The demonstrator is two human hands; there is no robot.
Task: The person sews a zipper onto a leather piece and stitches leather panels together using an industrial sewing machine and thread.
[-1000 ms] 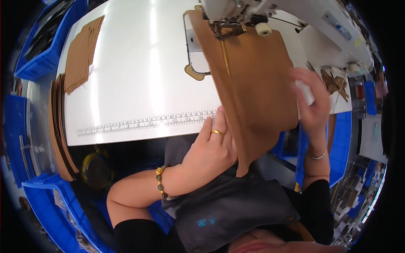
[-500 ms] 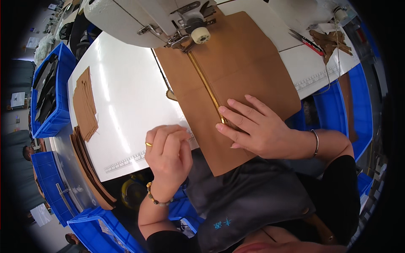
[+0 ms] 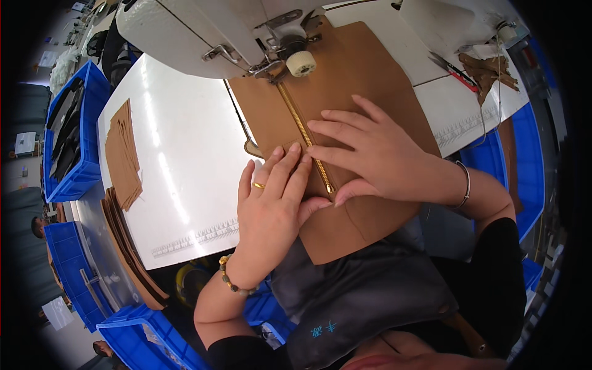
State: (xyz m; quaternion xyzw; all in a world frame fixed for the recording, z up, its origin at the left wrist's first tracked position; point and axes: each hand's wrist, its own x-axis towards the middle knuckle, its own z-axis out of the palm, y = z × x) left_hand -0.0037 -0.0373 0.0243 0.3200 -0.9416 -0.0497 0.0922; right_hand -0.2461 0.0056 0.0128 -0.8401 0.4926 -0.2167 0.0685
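Note:
A large brown leather-like panel [image 3: 364, 68] lies under the presser foot of a white sewing machine [image 3: 191, 37]. Down its middle runs a gold-toothed zipper [image 3: 298, 117], whose lower end shows between my thumbs. My left hand [image 3: 271, 188] rests on the panel left of the zipper, fingers stretched out toward the machine. On the other side my right hand [image 3: 376, 148] presses on the panel with fingers spread, their tips beside the zipper. Both thumbs nearly meet just below the zipper's end. The panel's lower corner hangs past the table edge over my dark apron [image 3: 370, 296].
Brown cut pieces [image 3: 125, 154] lie stacked on the white table [image 3: 179, 142] at left, with longer brown strips [image 3: 126, 253] beside it. Red-handled snips [image 3: 453, 71] and brown scraps [image 3: 487, 74] sit at right. Blue crates [image 3: 74, 135] stand around the table.
My left hand has come down from a curled pose beside the panel to lie flat on it. My right hand has shifted up along the zipper, its thumb now below the zipper's end.

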